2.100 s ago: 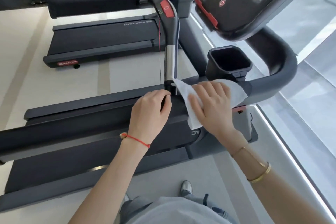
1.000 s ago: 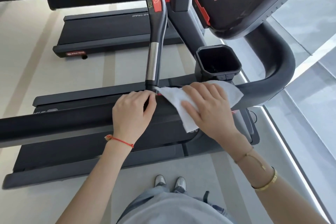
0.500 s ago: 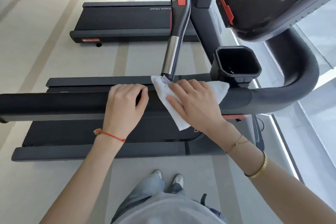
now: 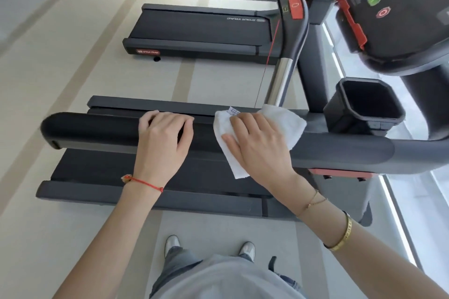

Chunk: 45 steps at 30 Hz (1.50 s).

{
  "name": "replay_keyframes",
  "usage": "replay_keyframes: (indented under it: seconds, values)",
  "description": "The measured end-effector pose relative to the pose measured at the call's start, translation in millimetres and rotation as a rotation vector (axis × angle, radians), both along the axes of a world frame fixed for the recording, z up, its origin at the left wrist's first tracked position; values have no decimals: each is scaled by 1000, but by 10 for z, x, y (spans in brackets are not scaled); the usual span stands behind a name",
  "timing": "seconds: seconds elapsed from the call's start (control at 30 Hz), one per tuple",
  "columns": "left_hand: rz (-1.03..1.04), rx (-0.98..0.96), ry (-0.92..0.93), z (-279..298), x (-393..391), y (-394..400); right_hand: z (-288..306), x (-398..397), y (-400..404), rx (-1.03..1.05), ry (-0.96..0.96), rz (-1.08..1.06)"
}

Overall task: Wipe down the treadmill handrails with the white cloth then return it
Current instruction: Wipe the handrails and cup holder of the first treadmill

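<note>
Closest to the camera, a grey shirt (image 4: 226, 279) and two pale shoes (image 4: 247, 250) planted on the light floor (image 4: 48, 238), toes pointing at the treadmill. Both forearms reach forward from there: a red string bracelet (image 4: 143, 182) on the left wrist, a gold bangle (image 4: 342, 234) and a thin chain on the right.

Up to the near handrail (image 4: 97, 130), a thick black padded bar running across the view. The left hand (image 4: 162, 143) sits on top of it, fingers curled over the far edge, gripping the rail itself. Just beside it, apart by a short stretch of bare rail, the right hand (image 4: 260, 145) lies flat with fingers spread, pressing the white cloth (image 4: 284, 124) down onto the bar. The cloth drapes over the rail, one corner hanging down the near side, a small printed label showing at its far edge by the fingertips.

Under the rail, the dark running deck (image 4: 102, 165). Past the cloth, a chrome-and-black upright grip (image 4: 281, 75) with a red button rises from the rail. To the right, a black cup holder (image 4: 366, 102), and above it the console (image 4: 401, 7) with green and red buttons.

Farther off, a second treadmill (image 4: 199, 29) on the floor.
</note>
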<state>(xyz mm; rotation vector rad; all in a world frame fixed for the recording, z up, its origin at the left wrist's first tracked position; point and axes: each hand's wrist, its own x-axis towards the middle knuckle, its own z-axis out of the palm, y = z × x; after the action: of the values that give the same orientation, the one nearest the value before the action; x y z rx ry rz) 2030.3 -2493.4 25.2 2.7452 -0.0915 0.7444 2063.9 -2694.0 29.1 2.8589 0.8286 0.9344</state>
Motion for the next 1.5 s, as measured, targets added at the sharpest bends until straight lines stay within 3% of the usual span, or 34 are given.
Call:
replay_keyframes:
  seconds: [0.33, 0.5, 0.67, 0.77, 0.93, 1.07, 1.17, 1.23, 1.33, 1.5]
  values:
    - [66, 16, -9, -24, -88, 1259, 97, 12, 1381, -29, 306, 74]
    - [46, 6, -7, -38, -121, 1725, 131, -3, 1463, -31, 399, 92]
    - [-20, -98, 26, -41, -157, 2100, 214, -5, 1626, -6, 411, -46]
    - [-56, -186, 56, -41, -179, 2222, 227, 67, 2045, 6, 478, 4]
    - [-57, -361, 132, -58, -262, 2398, 175, -68, 2634, -65, 397, 52]
    - [-114, -405, 159, -61, -309, 2475, 152, -170, 2420, -36, 384, 66]
    - [-111, -404, 171, -67, -307, 2489, 184, -140, 2358, -18, 333, -63]
    - [-113, -402, 172, -66, -303, 2493, 238, -11, 2487, -23, 427, -151]
    - [-138, -414, 163, -70, -315, 2502, 273, 118, 2787, 28, 611, -103]
    - [-126, -419, 176, -84, -314, 2504, 170, -176, 2757, 43, 354, 14]
